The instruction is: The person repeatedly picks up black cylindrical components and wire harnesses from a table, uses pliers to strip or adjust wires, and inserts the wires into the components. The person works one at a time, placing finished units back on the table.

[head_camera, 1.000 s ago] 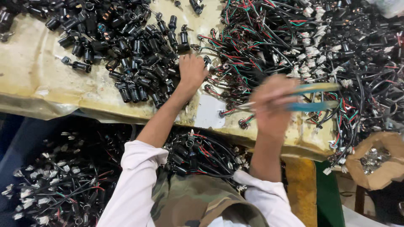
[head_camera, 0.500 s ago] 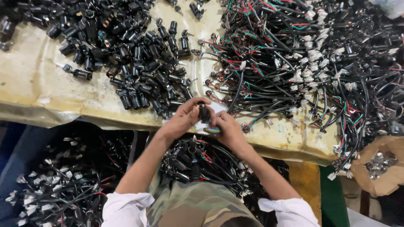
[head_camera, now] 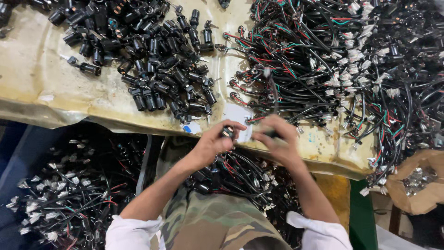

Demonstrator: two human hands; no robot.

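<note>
At the near edge of the counter, we saw both hands brought close together, almost touching. The left hand was closed around a small black cylindrical part, pinched between thumb and fingertips. The right hand was curled shut around something dark that was too blurred to name; a black cable rose from it toward the far side. Just beyond the left hand lay a heap of black cylindrical parts, spread over the yellowish counter. Beyond the right hand and off to its right sprawled a tangle of wire harnesses in black, red and green with white connectors. Below the hands, nearer the person, more wired pieces rested over the camouflage-patterned lap. Left of the left forearm, a bin of finished wired parts sat low. Far right of the right hand was a brown paper bag holding small metal bits.
</note>
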